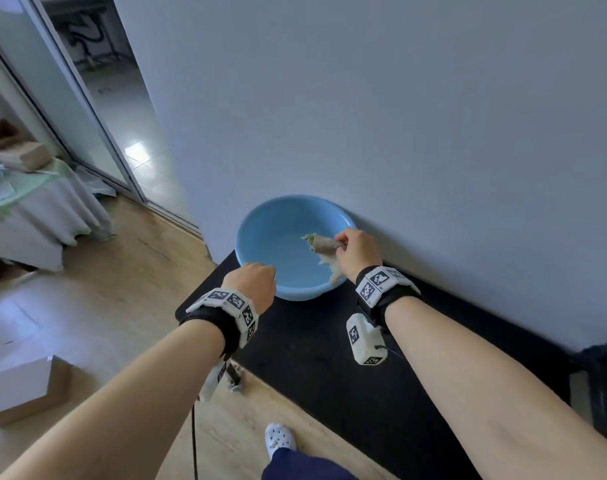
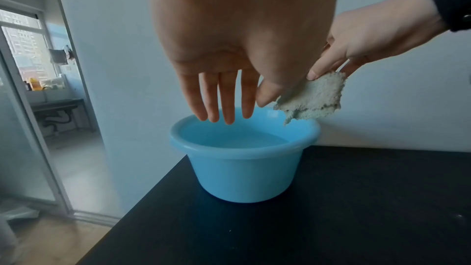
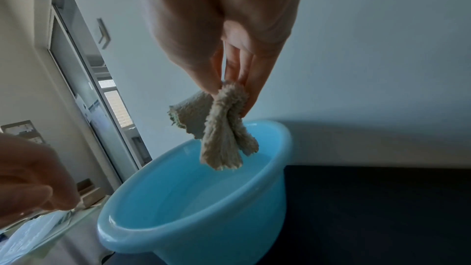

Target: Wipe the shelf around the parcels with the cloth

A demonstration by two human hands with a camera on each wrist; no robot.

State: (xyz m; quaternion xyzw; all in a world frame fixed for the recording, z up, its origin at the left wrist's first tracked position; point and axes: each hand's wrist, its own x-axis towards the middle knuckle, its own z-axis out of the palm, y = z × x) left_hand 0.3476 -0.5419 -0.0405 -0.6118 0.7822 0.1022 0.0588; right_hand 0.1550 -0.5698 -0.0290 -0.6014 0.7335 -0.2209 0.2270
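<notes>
Pinched between my right hand's (image 1: 359, 251) thumb and fingers, the cloth (image 3: 224, 128) hangs over the blue basin (image 2: 244, 176) at the black counter's (image 2: 356, 209) left end; my left hand (image 2: 229, 47) hovers empty, fingers straight.

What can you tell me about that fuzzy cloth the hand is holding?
The cloth is small, fluffy terry, pale beige with a greenish tinge. It is bunched into folds and hangs down. The right hand pinches its top between thumb and fingers, holding it in the air over the blue basin, which has water in it. Nothing else touches it; the left hand hovers open beside it.
</notes>
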